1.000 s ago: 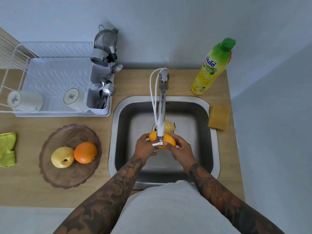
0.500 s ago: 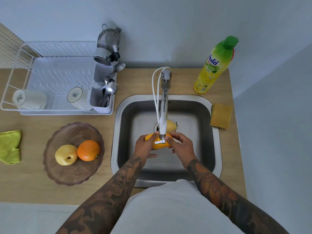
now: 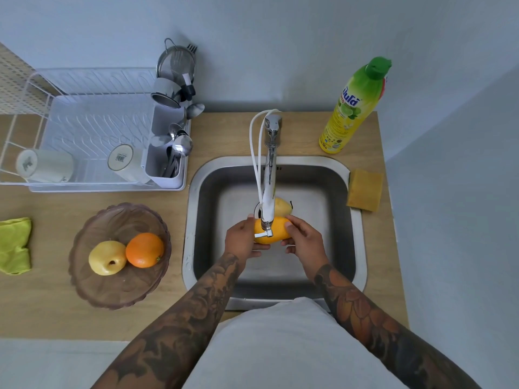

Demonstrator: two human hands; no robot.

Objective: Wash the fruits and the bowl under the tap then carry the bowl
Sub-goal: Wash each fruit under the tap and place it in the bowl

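Both hands are over the sink (image 3: 358, 248), closed around a yellow-orange fruit (image 3: 276, 234) right under the tap (image 3: 268, 197) spout. The left hand (image 3: 241, 241) cups the fruit's left end, fingers curled beneath it and the thumb (image 3: 250, 219) pressed on top. The right hand (image 3: 304, 238) grips the other end, thumb laid over the top, the remaining fingers folded underneath. Just beyond the fingertips, behind the spout, a paler yellow fruit (image 3: 282, 206) lies on the sink floor. Well off to the left of the left hand, the brown glass bowl (image 3: 112, 287) sits on the counter (image 3: 50, 307) with a yellow apple (image 3: 106, 258) and an orange (image 3: 144, 249) touching each other inside it.

Compared with a second ago, the fruit has turned in the hands: it now lies lengthwise between them and shows more of its skin, and the right thumb has slid up over it. The bowl and its fruit have not moved.

The spout and its small lever cross the middle of the held fruit, hiding part of it, and the curled fingers below it are out of sight. I cannot tell whether water is running. The pale fruit is half covered by the tap, so its kind is unclear. A soap bottle (image 3: 352, 108) and a sponge (image 3: 365, 189) stand beyond the right hand; a dish rack (image 3: 92, 127) and a green cloth (image 3: 14, 245), cut off at the edge, lie left.
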